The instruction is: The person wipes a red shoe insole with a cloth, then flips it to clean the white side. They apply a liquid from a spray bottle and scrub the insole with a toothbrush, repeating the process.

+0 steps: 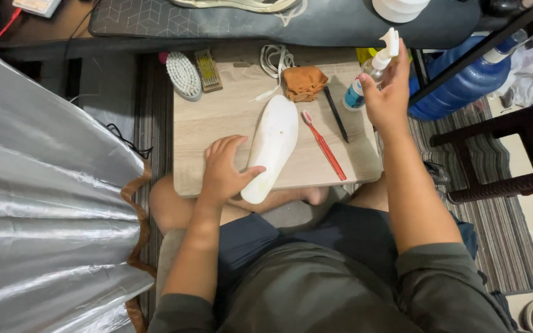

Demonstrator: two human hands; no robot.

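Observation:
A white shoe insole (272,145) lies lengthwise on a small light wooden board (217,117) resting over my lap. My left hand (222,169) lies flat on the board, its thumb pressing the insole's near end. My right hand (387,92) is raised at the board's far right corner, gripping a clear spray bottle (374,68) with a white trigger head and blue base. A red toothbrush (324,145) lies just right of the insole, and a black pen-like stick (336,114) lies beyond it.
An orange-brown cloth (304,82), white laces (274,60), a white oval brush (184,75) and a wooden brush (208,69) sit at the board's far edge. A silver sheet (44,209) fills the left. A blue water jug (470,83) and dark stool (513,154) stand right.

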